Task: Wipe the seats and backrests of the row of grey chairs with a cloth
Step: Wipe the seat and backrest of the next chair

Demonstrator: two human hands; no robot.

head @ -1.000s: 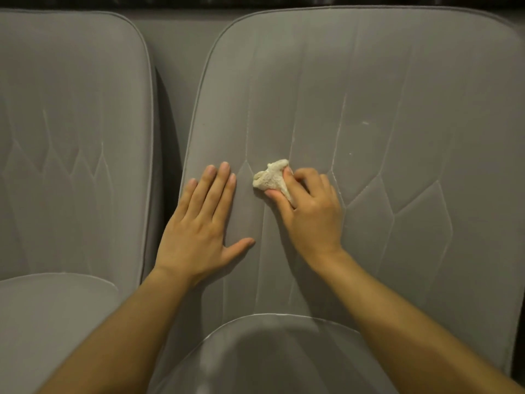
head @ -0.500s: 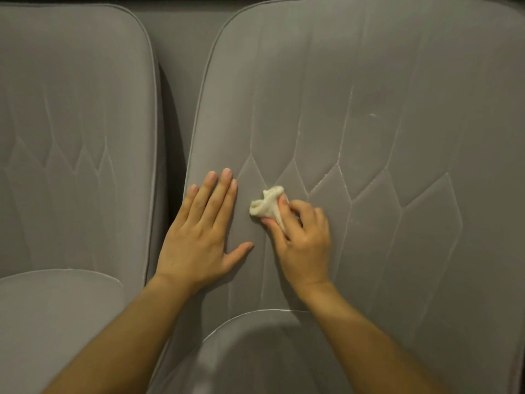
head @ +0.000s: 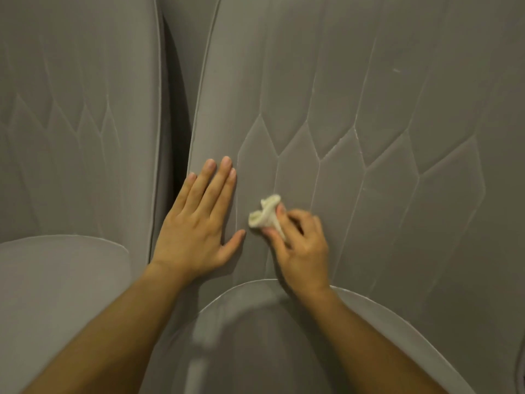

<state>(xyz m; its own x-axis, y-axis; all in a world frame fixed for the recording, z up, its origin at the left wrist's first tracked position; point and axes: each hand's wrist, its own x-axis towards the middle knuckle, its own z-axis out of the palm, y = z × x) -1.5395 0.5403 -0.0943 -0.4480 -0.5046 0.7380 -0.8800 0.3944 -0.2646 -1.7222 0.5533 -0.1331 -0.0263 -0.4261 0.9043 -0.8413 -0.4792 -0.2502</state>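
Observation:
A grey quilted backrest (head: 369, 115) fills the middle and right of the head view, with its seat (head: 270, 336) below. My right hand (head: 301, 245) grips a small bunched cream cloth (head: 265, 213) and presses it against the lower part of this backrest, just above the seat's edge. My left hand (head: 199, 220) lies flat with fingers spread on the backrest's left side, its thumb tip close to the cloth. A second grey chair's backrest (head: 76, 109) and seat (head: 56, 294) stand to the left.
A narrow dark gap (head: 177, 137) separates the two chairs. A small pale mark (head: 396, 70) shows high on the right part of the middle backrest. The tops of both backrests are out of frame.
My right hand has slid the cloth down the backrest toward the seat edge. My left hand stayed pressed in the same spot. The camera has come closer and tilted down.

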